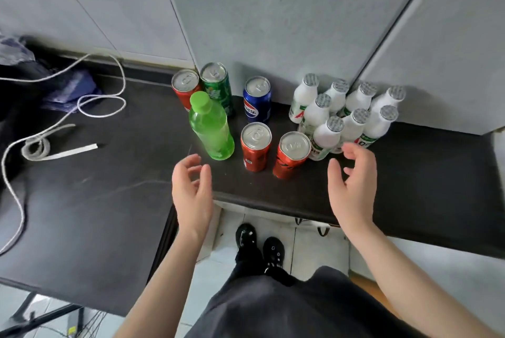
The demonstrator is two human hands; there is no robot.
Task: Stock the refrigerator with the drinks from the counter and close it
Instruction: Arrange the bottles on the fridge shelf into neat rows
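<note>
Stock standing upright on the dark counter (423, 173), grouped toward the far wall: green bottle (211, 130) with green cap, at the left of the group; far red can (183, 89) and green can (217, 86), touching each other, just behind it; blue can (257, 101) farther right, standing apart; middle red can (255, 149) and right red can (291, 157), side by side, nearest the counter edge; white bottles (352, 119), eight by count of foil caps, packed tight at the right, in the corner. Left hand (191, 187): empty, fingers loosely curved and spread, hovering on the near side of the green bottle, touching nothing. Right hand (352, 182): likewise empty, fingers spread and half curled, hovering just near of the white bottles, no contact evident. Refrigerator: not in view, door state impossible to tell. Off to the left, unrelated: white cord (82, 102) looped on the counter. Progress, as judged: nothing gripped, fourteen drinks awaiting transfer, no drink shown as shelved. Left to do: grasping, carrying and shelving of every item listed, then shutting of the door.
</note>
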